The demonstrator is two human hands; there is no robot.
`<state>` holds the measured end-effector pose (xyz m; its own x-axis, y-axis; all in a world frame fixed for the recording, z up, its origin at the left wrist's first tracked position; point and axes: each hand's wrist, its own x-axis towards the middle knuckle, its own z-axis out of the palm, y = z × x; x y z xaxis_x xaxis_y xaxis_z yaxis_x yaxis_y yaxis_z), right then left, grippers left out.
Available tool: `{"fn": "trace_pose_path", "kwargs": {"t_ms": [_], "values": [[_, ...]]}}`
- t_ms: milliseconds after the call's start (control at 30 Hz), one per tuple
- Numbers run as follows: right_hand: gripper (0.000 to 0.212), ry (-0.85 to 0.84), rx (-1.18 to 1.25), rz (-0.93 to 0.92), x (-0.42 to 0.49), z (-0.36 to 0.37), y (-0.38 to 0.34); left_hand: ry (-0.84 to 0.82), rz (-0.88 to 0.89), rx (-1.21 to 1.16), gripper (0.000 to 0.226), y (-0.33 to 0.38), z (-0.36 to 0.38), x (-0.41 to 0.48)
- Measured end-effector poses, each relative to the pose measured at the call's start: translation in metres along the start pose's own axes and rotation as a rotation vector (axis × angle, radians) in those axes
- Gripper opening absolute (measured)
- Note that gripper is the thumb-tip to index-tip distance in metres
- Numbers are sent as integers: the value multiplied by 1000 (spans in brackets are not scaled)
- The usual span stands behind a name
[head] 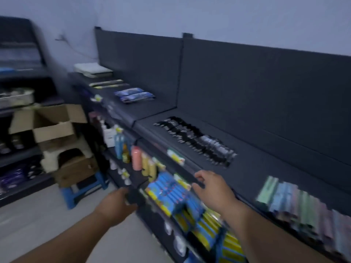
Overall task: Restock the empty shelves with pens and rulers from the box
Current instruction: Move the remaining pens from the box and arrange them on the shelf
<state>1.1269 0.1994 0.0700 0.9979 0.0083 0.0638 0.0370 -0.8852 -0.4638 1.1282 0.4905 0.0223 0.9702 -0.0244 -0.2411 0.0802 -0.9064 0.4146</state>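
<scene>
Reaches in from the lower edge with both forearms, toward the shelving; holds the left hand [115, 204] low beside the shelf fronts, fingers curled round a dark bundle [133, 198], too blurred to name; sets the right hand [212, 188] higher, palm down, fingers bent at the front lip of the top shelf [266, 168], gripping or merely touching, cannot tell; shows a row of black pens [195, 141] lying on that shelf just beyond the right hand; places the open cardboard box [51, 128] well apart, at the left.
</scene>
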Motion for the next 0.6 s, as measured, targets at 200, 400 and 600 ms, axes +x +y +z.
{"fn": "trace_pose_path", "kwargs": {"t_ms": [200, 400, 600], "values": [[38, -343, -112, -59, 24, 130, -126, 8, -246, 86, 67, -180, -63, -24], [41, -531, -126, -166, 65, 215, -238, 76, -418, 35, 63, -296, -105, -35], [39, -665, -122, -220, 145, 283, -296, 130, -518, -85, 61, -356, -119, 9]]}}
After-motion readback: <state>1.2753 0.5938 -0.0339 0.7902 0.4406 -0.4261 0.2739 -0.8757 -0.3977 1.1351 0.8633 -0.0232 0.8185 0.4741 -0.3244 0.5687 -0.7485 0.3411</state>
